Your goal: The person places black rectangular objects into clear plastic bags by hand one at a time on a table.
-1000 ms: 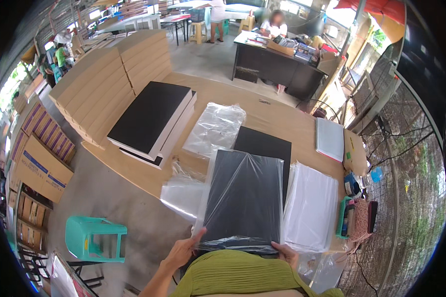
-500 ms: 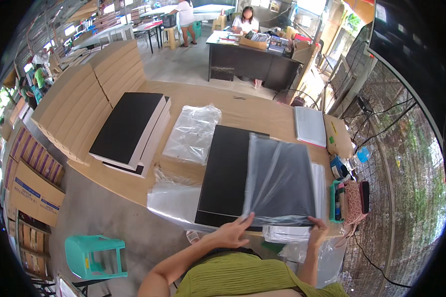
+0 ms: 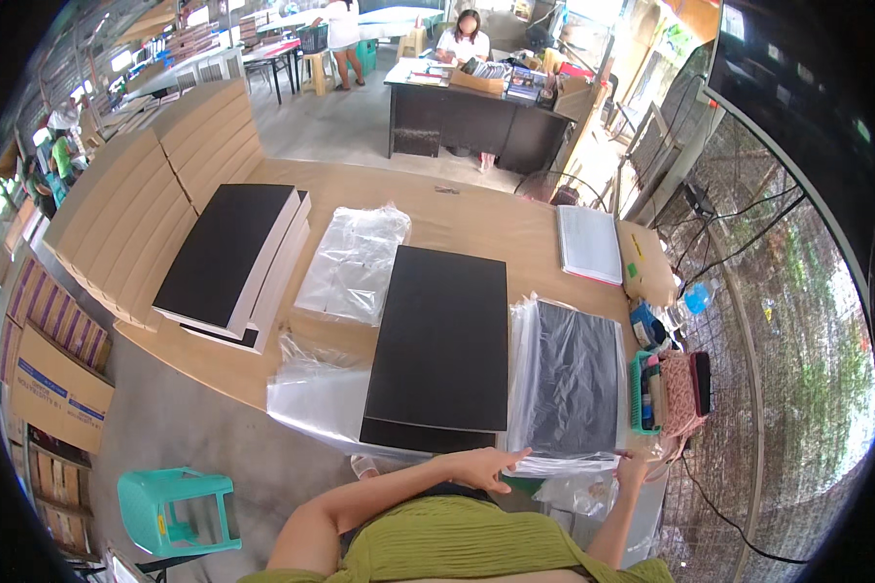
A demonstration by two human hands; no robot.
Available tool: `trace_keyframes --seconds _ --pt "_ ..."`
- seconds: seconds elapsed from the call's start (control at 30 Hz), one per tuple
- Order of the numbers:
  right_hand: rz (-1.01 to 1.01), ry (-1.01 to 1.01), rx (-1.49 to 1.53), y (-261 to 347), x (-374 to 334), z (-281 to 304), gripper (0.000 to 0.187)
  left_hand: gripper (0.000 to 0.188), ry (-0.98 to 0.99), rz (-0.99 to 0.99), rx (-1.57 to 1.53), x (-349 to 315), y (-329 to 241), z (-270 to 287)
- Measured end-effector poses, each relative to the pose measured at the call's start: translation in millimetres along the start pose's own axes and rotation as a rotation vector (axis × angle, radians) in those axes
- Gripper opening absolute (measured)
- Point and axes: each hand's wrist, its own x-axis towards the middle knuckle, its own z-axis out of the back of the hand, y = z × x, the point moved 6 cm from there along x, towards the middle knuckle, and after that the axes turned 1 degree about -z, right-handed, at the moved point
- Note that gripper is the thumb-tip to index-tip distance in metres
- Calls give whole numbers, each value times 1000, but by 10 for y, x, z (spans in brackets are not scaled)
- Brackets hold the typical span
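Note:
A black board in a clear plastic sleeve (image 3: 576, 379) lies on a pile of similar clear sleeves at the right of the table. My left hand (image 3: 484, 469) is beside its lower left corner, fingers apart and the index stretched toward the edge. At the lower right corner, my right hand (image 3: 633, 470) has its fingers bent around the sleeve's edge. Left of the pile lies a stack of black boards (image 3: 439, 340), the top one bare. Farther left are a flat bundle of clear plastic sleeves (image 3: 355, 262) and loose clear plastic (image 3: 316, 398).
Thick black-topped stacks (image 3: 228, 255) stand at the left beside tall brown cartons (image 3: 126, 209). A green basket (image 3: 644, 394), a pink pouch (image 3: 685, 394) and a white pad (image 3: 589, 243) line the right side. A green stool (image 3: 175, 510) stands on the floor. People are in the background.
The sleeved black board has moved right, off the black stack and onto the pile of sleeves. Both hands have come along with it, the left one rightward. The black stack is now uncovered.

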Motion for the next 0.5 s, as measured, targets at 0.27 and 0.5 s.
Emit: trace_keyframes --seconds 0.27,0.5 --pt "414 -19 50 1008 -24 -269 10 24 -854 10 -609 -1686 67 876" --pt "712 203 276 3075 -755 -520 11 18 -1961 855 481 -3632 1437 713"
